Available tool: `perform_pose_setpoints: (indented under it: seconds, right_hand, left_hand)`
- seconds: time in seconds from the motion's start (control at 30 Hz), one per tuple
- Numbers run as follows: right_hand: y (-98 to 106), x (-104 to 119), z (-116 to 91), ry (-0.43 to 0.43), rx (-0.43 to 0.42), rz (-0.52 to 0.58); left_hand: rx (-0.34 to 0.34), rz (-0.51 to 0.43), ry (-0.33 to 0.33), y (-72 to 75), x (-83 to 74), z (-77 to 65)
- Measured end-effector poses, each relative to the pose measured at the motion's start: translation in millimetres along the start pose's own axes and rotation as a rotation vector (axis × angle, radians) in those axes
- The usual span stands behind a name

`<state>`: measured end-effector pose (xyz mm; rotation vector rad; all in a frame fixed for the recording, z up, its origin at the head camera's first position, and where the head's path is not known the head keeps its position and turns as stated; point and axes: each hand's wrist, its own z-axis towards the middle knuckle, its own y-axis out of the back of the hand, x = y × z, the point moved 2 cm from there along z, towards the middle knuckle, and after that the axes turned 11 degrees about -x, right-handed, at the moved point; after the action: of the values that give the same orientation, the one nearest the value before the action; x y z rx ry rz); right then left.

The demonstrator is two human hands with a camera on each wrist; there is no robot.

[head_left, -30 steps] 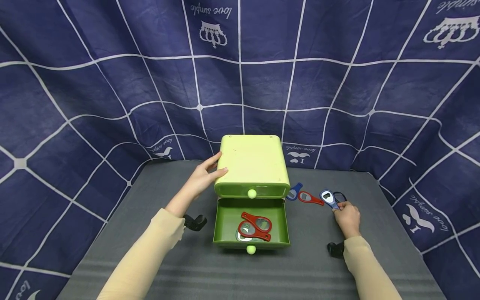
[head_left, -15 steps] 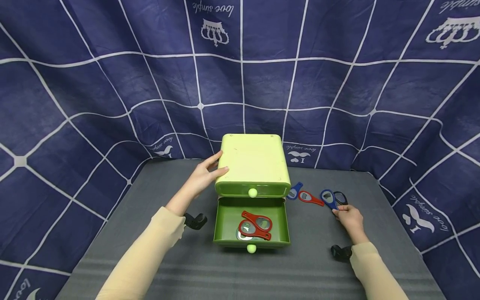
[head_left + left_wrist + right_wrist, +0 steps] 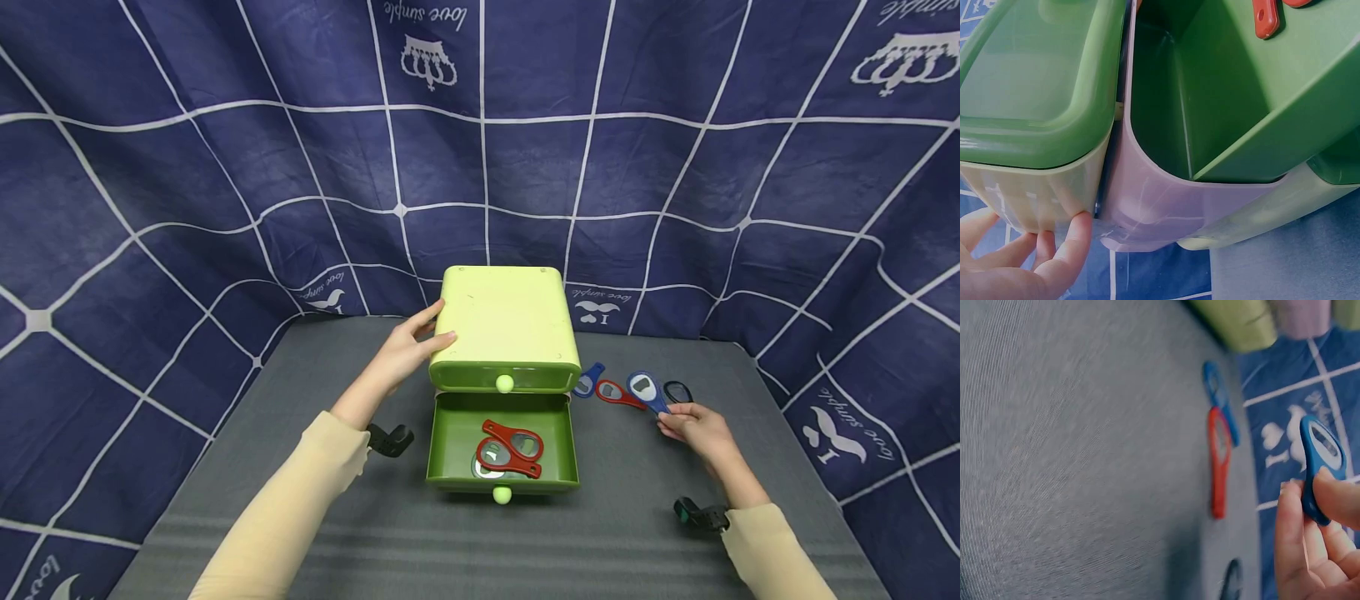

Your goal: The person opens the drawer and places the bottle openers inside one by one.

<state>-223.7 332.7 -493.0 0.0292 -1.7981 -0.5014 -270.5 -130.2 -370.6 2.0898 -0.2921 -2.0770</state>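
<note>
My right hand [image 3: 697, 429] pinches a blue bottle opener [image 3: 1322, 450] with a pale metal face by its handle, between thumb and fingers, raised over the table. My left hand [image 3: 405, 354] rests against the left side of a drawer cabinet [image 3: 506, 317], fingers at the side and thumb on the top edge. The cabinet's pulled-out drawer [image 3: 1254, 150] is green, and in it lie two red bottle openers [image 3: 517, 446] over a pale one, partly hidden. On the table, right of the cabinet, are a blue opener [image 3: 588, 381], a red opener [image 3: 1219, 459] and a dark opener [image 3: 678, 392].
The cabinet's top drawer [image 3: 480, 379] is closed, with a round knob. A blue curtain [image 3: 525, 167] with white lines hangs behind the grey table [image 3: 337, 517]. Below the open drawer's pink tier is another pale tier [image 3: 1254, 212].
The right hand has lifted the blue bottle opener off its place by the dark one and drawn it a little to the left. The left hand stays on the cabinet.
</note>
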Motion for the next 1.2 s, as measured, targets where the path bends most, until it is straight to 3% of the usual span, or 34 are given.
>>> perform_pose_setpoints:
  seconds: [0.17,0.33,0.6,0.87,1.2]
  right_hand:
    - [0.7,5.2,-4.5,0.056,0.084,-0.002]
    - [-3.8,41.3,-37.3,0.139,0.189,-0.058]
    - [-17.1,77.3,-71.3,0.143,0.353,-0.085]
    - [-44.2,93.2,-88.9,0.162,0.514,0.0]
    - [-91.3,106.0,-103.6,0.158,0.521,0.049]
  left_hand:
    - [-0.002,0.005,0.004,-0.1,-0.9,-0.8]
    - [0.0,0.009,-0.002,0.1,-2.3,-2.3]
    - [-0.001,0.006,0.004,-1.1,-2.5,-1.8]
    - [0.003,0.001,0.005,-1.7,-2.0,-0.6]
    - [0.004,-0.004,0.004,-1.6,-1.1,-1.5]
